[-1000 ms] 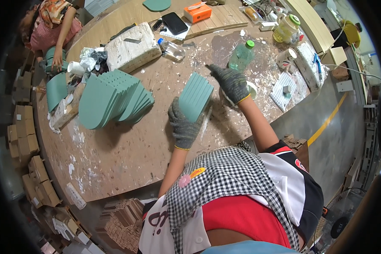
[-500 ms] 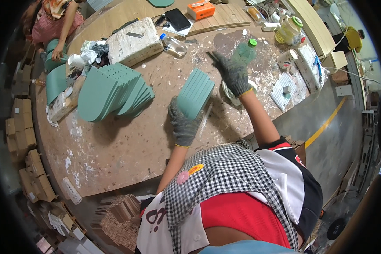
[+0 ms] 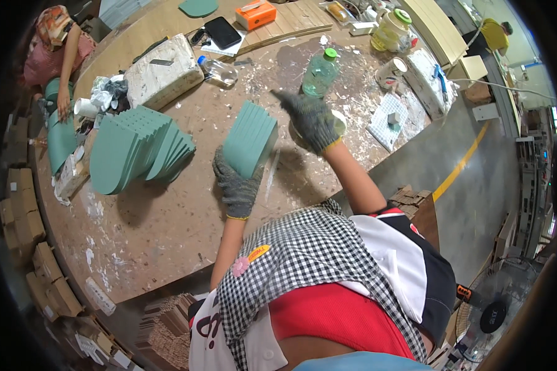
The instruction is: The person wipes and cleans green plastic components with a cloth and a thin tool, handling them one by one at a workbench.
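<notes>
Left hand grasps the green panel stack by its near end over the worktable, seemingly to leave stepped edges exposed; right hand, fingers outstretched, grips nothing visible, partly hiding a white bowl.

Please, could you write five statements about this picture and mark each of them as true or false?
1. The left hand holds some green pieces. True.
2. The right hand is bare. False: the right hand wears a grey glove.
3. The black phone lies left of the orange box. True.
4. The green bottle lies on its side. False: the green bottle stands upright.
5. The apron is plain. False: the apron is checked black and white.
</notes>
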A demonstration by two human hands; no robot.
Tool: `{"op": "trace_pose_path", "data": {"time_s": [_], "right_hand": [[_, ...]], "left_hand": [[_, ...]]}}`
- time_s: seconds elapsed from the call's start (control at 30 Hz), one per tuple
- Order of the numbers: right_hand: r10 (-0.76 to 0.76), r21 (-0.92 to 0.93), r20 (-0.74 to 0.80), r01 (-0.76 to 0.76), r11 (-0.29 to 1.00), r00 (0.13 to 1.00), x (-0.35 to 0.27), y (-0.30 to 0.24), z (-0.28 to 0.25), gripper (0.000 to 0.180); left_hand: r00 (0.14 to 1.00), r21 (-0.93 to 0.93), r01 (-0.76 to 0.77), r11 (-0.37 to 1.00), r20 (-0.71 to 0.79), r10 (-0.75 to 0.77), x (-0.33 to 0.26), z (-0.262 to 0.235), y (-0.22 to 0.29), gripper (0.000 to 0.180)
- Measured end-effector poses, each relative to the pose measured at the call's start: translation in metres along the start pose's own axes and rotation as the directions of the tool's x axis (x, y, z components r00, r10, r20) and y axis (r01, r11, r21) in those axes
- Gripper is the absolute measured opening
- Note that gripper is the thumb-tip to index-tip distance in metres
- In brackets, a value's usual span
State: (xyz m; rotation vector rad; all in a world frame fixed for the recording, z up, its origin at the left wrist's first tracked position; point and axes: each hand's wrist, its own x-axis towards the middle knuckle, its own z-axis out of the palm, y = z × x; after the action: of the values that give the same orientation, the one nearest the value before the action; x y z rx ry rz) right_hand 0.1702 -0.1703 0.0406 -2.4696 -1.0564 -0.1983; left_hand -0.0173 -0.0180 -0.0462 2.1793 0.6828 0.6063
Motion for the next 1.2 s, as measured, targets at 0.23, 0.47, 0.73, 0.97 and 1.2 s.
{"op": "trace_pose_path", "data": {"time_s": [0.23,0.47,0.73,0.97,1.2], "right_hand": [[-0.194,0.318,0.264,0.105,0.942,0.945,-0.032,-0.056,0.009,0.05],[0.211,0.45,0.069,-0.219,0.866,0.975,-0.006,-0.015,-0.003,0.032],[-0.166,0.49,0.369,-0.04,0.871,0.914,-0.04,-0.075,-0.004,0.044],[0.095,0.377,-0.121,-0.043,0.925,0.988,0.038,0.005,-0.001,0.032],[-0.143,0.516,0.629,-0.272,0.812,0.764,0.183,-0.102,0.07,0.041]], "left_hand": [[1.0,0.035,-0.008,0.999,-0.001,0.008,-0.005,-0.002,-0.006,0.111],[0.998,0.053,0.011,0.999,0.068,-0.015,0.001,-0.004,0.006,0.115],[1.0,0.069,-0.005,0.998,-0.003,0.005,-0.007,-0.005,-0.004,0.109],[0.999,-0.059,0.033,0.998,-0.025,-0.035,-0.007,0.002,0.011,0.1],[0.936,0.237,-0.347,0.907,0.029,0.35,0.006,0.006,-0.008,0.066]]}}
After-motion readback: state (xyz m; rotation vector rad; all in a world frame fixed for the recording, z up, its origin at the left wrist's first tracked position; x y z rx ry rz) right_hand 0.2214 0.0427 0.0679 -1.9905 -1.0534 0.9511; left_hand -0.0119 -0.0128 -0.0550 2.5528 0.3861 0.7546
